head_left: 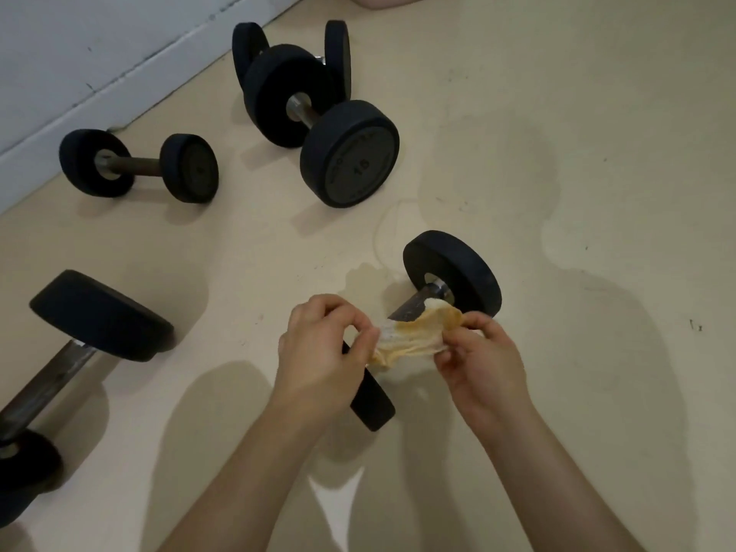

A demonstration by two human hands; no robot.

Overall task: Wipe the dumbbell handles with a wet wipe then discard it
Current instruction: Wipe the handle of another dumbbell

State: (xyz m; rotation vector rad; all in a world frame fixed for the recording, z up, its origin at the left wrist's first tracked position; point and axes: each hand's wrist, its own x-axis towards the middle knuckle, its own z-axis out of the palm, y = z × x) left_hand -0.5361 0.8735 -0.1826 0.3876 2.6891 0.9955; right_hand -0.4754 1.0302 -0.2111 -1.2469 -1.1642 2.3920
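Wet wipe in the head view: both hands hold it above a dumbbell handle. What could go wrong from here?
The wet wipe, pulled taut between left hand and right hand, looks thin and may tear. It is already stained orange, so it could smear grime back onto the handle. Neither hand steadies the dumbbell, whose round ends might roll on the floor.

One legible marking: the numeral "15" on the outward end face of the large dumbbell (349, 153), set at a slant. Smaller lettering runs round the rim of the same face, too blurred to read. The small dumbbell (138, 166) beside the wall (59, 53) bears a faint end-face mark, illegible.
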